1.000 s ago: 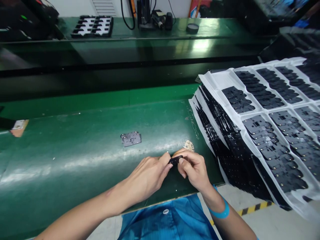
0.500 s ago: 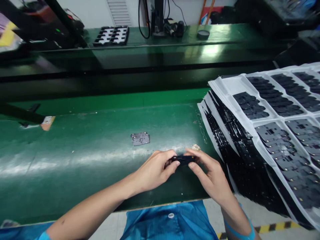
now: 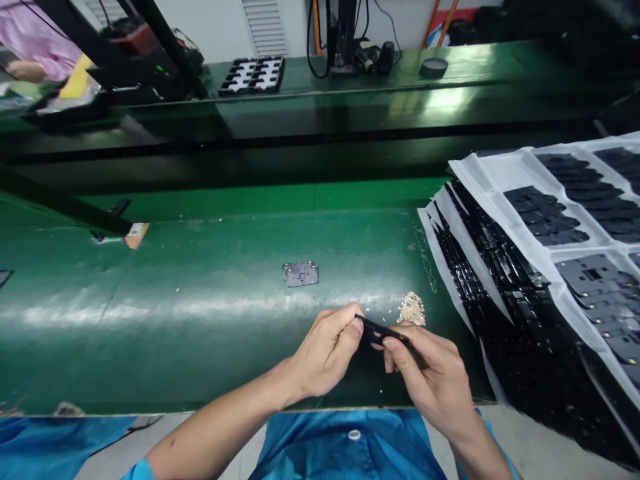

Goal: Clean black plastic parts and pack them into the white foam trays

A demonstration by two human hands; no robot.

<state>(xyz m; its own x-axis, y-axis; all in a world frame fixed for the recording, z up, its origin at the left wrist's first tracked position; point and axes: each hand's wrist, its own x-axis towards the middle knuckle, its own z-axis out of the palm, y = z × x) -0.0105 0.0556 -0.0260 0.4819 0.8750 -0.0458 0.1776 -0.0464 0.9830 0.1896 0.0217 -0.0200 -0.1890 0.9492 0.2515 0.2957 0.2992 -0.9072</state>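
Between my two hands is a thin black plastic part point(image 3: 383, 333), seen nearly edge-on and tilted down to the right. My left hand point(image 3: 327, 353) pinches its left end between thumb and fingers. The right end is gripped by my right hand point(image 3: 435, 373), its thumb on the near side. Just beyond my right fingers lies a small heap of tiny pale pieces point(image 3: 412, 309), with a few scattered beside it. A flat dark-grey moulded plate point(image 3: 301, 274) rests on the green bench point(image 3: 210, 347), past my left hand.
Stacked white trays point(image 3: 535, 175) of similar dark plates lean at the right. A dark bar point(image 3: 70, 210) crosses the bench's left side. On the raised back shelf are a black-and-white tray point(image 3: 253, 75) and a round dark disc point(image 3: 434, 67). Another person's pink sleeve point(image 3: 43, 40) shows upper left.
The black part has tipped, its right end now lower and nearer me. My right fingers have closed more firmly on it. The camera view has shifted left, uncovering more of the pale heap.
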